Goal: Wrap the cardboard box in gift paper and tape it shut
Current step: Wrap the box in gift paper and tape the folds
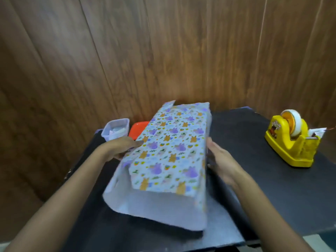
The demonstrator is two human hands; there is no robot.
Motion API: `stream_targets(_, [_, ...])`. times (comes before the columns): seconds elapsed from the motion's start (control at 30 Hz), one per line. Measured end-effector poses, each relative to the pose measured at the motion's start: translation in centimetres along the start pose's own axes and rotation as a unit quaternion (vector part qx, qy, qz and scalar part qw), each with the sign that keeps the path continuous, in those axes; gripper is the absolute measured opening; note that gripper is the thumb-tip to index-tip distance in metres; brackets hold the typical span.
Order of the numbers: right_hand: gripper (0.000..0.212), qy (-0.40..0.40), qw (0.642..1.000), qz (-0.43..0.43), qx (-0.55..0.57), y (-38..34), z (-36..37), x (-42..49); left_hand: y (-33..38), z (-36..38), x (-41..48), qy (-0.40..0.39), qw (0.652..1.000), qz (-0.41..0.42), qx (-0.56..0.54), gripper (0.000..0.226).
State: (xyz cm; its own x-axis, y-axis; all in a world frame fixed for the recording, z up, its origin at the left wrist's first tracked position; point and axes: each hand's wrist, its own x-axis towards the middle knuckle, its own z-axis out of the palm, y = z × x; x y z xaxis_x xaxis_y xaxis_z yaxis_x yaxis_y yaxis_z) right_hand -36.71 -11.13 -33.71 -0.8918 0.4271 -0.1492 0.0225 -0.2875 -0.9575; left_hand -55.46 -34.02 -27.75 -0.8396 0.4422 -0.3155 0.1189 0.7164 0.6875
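Head view: the paper (169,148) already sleeves the box, which lies hidden inside it, between the two sets of fingers; the near end gapes with its white inside showing, so the end folds and taping look left to do; the long axis runs away from the person, leaning slightly right. The left hand (118,146) lays straight fingers on the left top edge; the right hand (221,159), fingers straight and grasping nothing, flanks the right side; the dispenser (291,140) sits well right of them.
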Motion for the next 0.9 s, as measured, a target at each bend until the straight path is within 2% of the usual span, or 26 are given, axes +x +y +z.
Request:
stream_targets(0.1, [0.054, 0.061, 0.997, 0.048, -0.003, 0.3, -0.6, 0.9, -1.3, 1.5, -2.0, -0.033, 0.987, 0.001, -0.155, 0.030])
stream_targets(0.17, [0.054, 0.035, 0.993, 0.112, 0.014, 0.2, -0.8, 0.9, -1.7, 2.7, -2.3, -0.042, 0.972, 0.028, -0.231, 0.031])
stream_targets(0.23, [0.054, 0.011, 0.991, 0.122, 0.061, -1.1, -0.9, 0.7, -1.4, 3.7, -2.7, -0.033, 0.963, 0.033, -0.266, 0.032])
stream_targets(0.33, [0.056, 0.019, 0.994, 0.097, 0.035, -4.8, -1.3, -0.3, -1.7, 5.0, -2.5, -0.025, 0.942, 0.050, -0.332, 0.037])
stream_targets(0.47, [0.030, -0.012, 0.999, -0.030, -0.037, -11.2, -0.7, -3.2, -1.0, 7.2, -2.9, -0.078, 0.864, 0.053, -0.495, 0.035])
stream_targets(0.5, [0.023, -0.025, 0.996, -0.059, -0.059, -12.7, -0.3, -3.8, -0.6, 8.0, -3.3, -0.082, 0.862, 0.059, -0.497, 0.030])
stream_targets(0.53, [0.021, -0.027, 0.992, -0.080, -0.090, -13.9, 0.3, -4.3, -0.4, 8.8, -3.4, -0.063, 0.874, 0.060, -0.478, 0.025])
stream_targets(0.67, [0.025, -0.076, 0.978, -0.117, -0.153, -15.1, 2.3, -4.1, 0.2, 9.6, -3.8, -0.007, 0.910, 0.077, -0.407, 0.019])
stream_targets(0.73, [0.019, -0.097, 0.970, -0.121, -0.188, -13.7, 2.8, -3.8, 0.7, 9.0, -4.7, -0.003, 0.907, 0.102, -0.408, 0.026])
stream_targets(0.83, [0.025, -0.136, 0.950, -0.106, -0.262, -11.4, 2.8, -2.9, 2.5, 7.1, -6.2, 0.023, 0.889, 0.165, -0.426, 0.029])
stream_targets(0.9, [0.028, -0.136, 0.955, -0.100, -0.243, -10.6, 3.2, -2.6, 3.6, 5.8, -5.9, -0.001, 0.875, 0.189, -0.446, 0.030])
